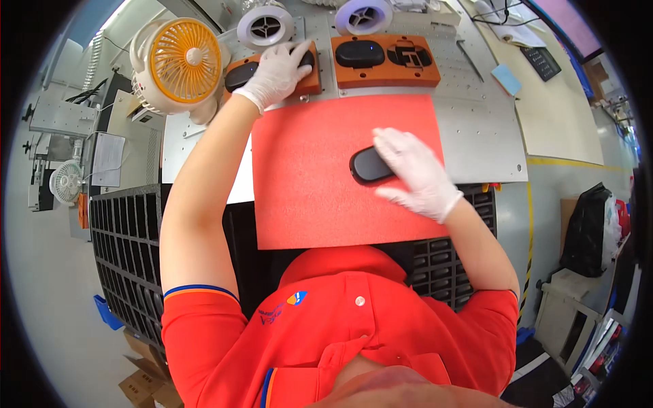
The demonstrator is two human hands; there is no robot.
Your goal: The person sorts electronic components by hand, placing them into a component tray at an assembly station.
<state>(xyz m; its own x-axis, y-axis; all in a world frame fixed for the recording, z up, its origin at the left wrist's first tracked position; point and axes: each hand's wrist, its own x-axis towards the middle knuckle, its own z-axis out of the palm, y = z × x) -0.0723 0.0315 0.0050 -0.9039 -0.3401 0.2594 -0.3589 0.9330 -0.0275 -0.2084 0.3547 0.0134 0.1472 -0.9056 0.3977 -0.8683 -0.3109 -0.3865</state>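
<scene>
Both hands wear white gloves. My left hand (277, 71) reaches far forward and rests on a black oval part seated in an orange fixture (314, 78) at the back left. My right hand (416, 173) lies over one end of a black oval part (368, 165) that rests on a red foam mat (320, 173) in the middle of the bench. A second orange fixture (383, 60) to the right holds two black parts.
An orange and white desk fan (180, 64) stands at the back left. Two round white spools (266, 26) sit behind the fixtures. Black compartment trays (126, 251) lie at the left and under the mat. A grey metal plate (479, 129) and a blue pad (507, 79) are at the right.
</scene>
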